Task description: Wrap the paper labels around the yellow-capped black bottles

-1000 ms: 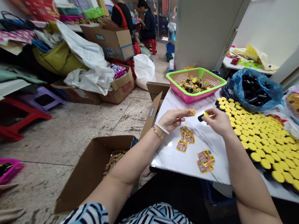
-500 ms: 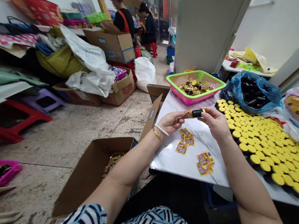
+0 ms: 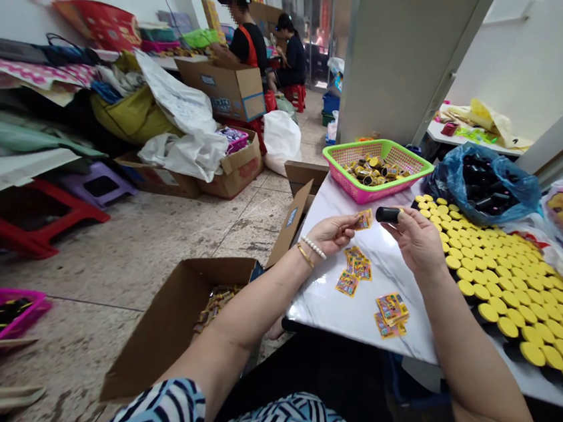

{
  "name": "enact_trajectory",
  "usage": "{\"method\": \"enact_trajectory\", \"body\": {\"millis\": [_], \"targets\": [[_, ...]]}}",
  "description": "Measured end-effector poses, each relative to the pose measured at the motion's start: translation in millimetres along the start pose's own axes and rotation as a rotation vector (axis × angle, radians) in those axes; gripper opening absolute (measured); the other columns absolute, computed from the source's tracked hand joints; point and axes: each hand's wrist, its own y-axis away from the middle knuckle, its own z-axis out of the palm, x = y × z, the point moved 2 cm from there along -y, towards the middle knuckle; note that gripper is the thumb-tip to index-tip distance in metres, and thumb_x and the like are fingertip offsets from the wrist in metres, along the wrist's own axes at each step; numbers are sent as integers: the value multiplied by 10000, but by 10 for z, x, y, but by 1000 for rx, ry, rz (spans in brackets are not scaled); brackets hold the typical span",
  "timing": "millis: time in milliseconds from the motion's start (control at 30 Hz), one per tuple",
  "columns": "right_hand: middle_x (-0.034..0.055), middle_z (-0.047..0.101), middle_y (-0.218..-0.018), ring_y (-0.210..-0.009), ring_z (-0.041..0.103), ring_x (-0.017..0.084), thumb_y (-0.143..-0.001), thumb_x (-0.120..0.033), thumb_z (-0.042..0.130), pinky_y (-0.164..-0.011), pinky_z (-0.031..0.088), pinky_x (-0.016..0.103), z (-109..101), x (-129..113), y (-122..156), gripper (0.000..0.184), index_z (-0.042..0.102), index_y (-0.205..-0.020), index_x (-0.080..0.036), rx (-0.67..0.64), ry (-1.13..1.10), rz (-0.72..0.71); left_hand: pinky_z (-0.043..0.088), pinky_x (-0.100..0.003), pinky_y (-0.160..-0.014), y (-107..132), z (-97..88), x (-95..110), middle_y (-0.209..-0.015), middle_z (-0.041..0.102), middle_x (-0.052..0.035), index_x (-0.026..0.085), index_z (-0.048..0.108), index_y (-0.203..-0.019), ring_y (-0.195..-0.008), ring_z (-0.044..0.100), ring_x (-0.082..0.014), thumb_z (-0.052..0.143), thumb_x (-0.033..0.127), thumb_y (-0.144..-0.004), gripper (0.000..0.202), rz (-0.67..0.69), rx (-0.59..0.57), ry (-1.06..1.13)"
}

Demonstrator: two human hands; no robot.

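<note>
My left hand (image 3: 333,233) pinches a small printed yellow label sleeve (image 3: 364,219) above the white marbled table (image 3: 323,296). Facing it, my right hand (image 3: 422,242) grips a black cylindrical bottle (image 3: 386,215) by its right end, where a bit of yellow shows. A narrow gap separates sleeve and bottle. Below my hands lie two loose piles of flat printed sleeves, one pile (image 3: 356,267) nearer my left hand and another pile (image 3: 391,314) nearer my right forearm. To the right stand rows of black pieces with yellow caps (image 3: 511,275).
A green-rimmed pink basket (image 3: 335,153) holds sleeved pieces at the table's back. Beside it sits a blue plastic bag (image 3: 436,177) of black bottles. An open cardboard box (image 3: 148,331) with sleeved pieces stands below my left arm. Two people (image 3: 244,39) sit at the far bench.
The bottle's left end was against the printed sleeve; now the two are apart, with my right hand slightly farther right. The whole view has shifted a little.
</note>
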Motion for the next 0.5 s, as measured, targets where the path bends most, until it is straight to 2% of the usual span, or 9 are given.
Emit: {"method": "enact_trajectory", "body": {"millis": [233,333,500], "targets": [[3,784,-931,-874,780,184,-704,-473,913,-967,643,449,42,152,21,394,689,-917,-229,34,-6,125,209,-82,-318,-52,-35,-40,-774,681,-37,95,674,-926,-431,458,-1,682,93,-932,11,7,-43,16],[4,781,-873,-843,786,190,-701,-471,911,-893,672,430,73,116,55,414,662,-918,-222,58,72,83,217,-82,-323,-55,-40,-42,-796,692,-45,94,686,-957,-436,457,0,684,103,-936,23,8,-56,36],[-21,754,-781,-802,782,191,-715,-457,896,-792,697,392,127,33,111,412,629,-930,-227,89,165,-17,221,-93,-317,-73,-60,-46,-745,657,-14,101,680,-929,-427,463,-5,712,110,-917,36,6,-91,67]]}}
